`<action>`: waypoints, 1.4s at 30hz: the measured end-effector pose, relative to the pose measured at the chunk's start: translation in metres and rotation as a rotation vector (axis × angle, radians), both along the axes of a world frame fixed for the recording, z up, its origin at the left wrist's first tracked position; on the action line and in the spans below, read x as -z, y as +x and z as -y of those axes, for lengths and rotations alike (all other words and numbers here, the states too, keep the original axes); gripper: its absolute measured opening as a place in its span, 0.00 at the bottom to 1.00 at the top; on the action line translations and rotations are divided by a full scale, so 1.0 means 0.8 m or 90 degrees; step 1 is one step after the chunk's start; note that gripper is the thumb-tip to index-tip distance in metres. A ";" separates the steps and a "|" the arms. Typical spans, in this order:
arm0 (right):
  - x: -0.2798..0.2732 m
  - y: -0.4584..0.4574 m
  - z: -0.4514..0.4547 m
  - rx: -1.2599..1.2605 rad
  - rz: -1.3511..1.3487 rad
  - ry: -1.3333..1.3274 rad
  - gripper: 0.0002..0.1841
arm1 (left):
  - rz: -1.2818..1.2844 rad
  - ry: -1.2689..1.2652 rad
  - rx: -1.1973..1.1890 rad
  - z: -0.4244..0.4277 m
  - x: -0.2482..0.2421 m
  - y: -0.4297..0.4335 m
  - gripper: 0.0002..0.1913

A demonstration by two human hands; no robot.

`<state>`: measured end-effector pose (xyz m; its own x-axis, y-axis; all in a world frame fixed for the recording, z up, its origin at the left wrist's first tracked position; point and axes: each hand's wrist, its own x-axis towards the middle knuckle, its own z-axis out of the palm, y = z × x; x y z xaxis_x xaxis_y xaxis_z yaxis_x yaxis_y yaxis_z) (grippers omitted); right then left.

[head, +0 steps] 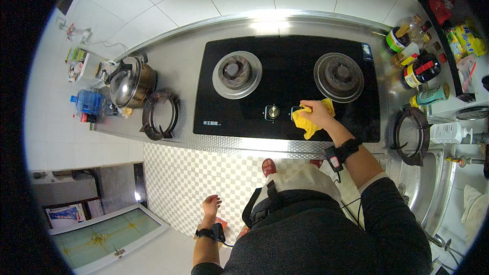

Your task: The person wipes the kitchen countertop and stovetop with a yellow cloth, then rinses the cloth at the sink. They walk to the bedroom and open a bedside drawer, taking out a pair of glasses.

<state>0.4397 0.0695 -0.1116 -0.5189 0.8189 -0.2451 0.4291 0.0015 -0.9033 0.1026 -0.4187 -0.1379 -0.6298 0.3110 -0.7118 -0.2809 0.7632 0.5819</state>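
Note:
My right hand (316,114) grips a crumpled yellow cloth (306,126) over the right control knob of a black glass gas hob (284,84); the cloth and hand mostly hide that knob. The left knob (273,112) shows uncovered beside it. Two burners, the left burner (236,73) and the right burner (341,74), sit bare in round metal drip trays. My left hand (211,203) hangs low at my side above the tiled floor, holding nothing, its fingers loosely curled and apart.
One cast-iron pan support (160,114) lies left of the hob, near a lidded steel pot (131,84). Another pan support (411,136) rests at the right, by the sink (424,187). Several sauce bottles (422,69) and a white pump bottle (449,133) stand along the right.

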 end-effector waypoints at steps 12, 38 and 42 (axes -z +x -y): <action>-0.009 -0.009 0.024 0.101 0.080 0.128 0.17 | 0.016 0.046 0.078 -0.044 0.006 0.006 0.11; -0.033 0.014 0.108 0.103 0.204 0.388 0.21 | -0.009 0.020 0.119 -0.013 0.038 0.002 0.10; -0.034 0.023 0.109 -0.029 0.157 0.513 0.23 | 0.000 -0.002 0.108 0.020 0.050 -0.001 0.13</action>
<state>0.4582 -0.0177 -0.0846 -0.5642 0.7717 0.2936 0.5982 0.6272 -0.4988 0.1019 -0.4349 -0.1778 -0.5691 0.4107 -0.7123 -0.1481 0.8010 0.5801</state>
